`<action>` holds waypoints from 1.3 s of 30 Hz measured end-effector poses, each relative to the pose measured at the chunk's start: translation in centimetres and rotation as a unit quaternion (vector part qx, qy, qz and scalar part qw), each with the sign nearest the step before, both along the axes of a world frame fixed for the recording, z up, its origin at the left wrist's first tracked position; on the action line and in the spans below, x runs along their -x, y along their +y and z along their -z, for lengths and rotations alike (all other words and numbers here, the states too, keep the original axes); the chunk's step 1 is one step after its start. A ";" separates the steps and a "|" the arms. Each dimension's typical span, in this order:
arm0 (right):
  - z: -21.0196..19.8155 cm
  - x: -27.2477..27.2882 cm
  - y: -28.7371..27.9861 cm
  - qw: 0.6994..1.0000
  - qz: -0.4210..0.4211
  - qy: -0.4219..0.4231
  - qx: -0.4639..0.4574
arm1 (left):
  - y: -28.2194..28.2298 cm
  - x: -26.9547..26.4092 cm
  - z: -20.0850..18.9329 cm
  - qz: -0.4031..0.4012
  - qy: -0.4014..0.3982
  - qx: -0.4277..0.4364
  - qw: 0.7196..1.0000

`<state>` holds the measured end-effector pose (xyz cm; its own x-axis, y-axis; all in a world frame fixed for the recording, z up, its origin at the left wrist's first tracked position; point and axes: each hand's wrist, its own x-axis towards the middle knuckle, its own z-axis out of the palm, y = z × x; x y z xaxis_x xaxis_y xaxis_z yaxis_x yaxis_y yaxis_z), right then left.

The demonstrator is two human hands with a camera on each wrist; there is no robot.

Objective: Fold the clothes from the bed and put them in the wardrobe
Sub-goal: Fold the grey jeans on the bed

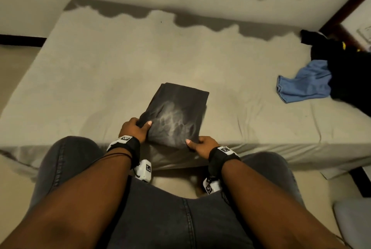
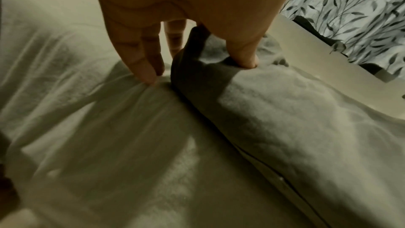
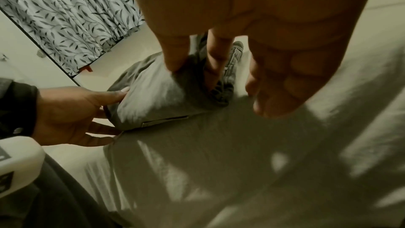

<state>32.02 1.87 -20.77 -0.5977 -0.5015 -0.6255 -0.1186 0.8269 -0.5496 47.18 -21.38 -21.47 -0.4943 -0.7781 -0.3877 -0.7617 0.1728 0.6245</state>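
A broad bed point(image 1: 120, 64) under a smooth beige fitted sheet, faintly creased at its near edge, carried a loose heap of black clothes point(image 1: 349, 72) and a crumpled blue garment point(image 1: 303, 86) at its far right. Near the front edge lay the folded dark grey garment point(image 1: 178, 112), a soft rectangle with a pale smoky print. The left hand point(image 1: 133, 129) and right hand point(image 1: 200, 145) each pinched 1 near corner, thumb on top, fingers underneath.

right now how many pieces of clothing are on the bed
3 that I can tell: a folded dark shirt near the front edge, a blue garment at right, black clothes beside it, possibly several.
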 end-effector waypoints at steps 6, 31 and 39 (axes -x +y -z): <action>-1.9 3.1 -0.2 0.997 0.041 0.066 0.012 | -0.1 -0.4 -1.2 0.054 -0.053 -0.021 0.997; -3.0 4.9 -0.5 0.966 0.120 0.193 0.127 | 2.8 1.4 -3.6 0.011 0.086 0.142 0.986; -2.3 6.3 -1.9 0.957 0.178 0.182 0.137 | 1.9 2.8 -2.4 0.007 0.064 0.087 0.994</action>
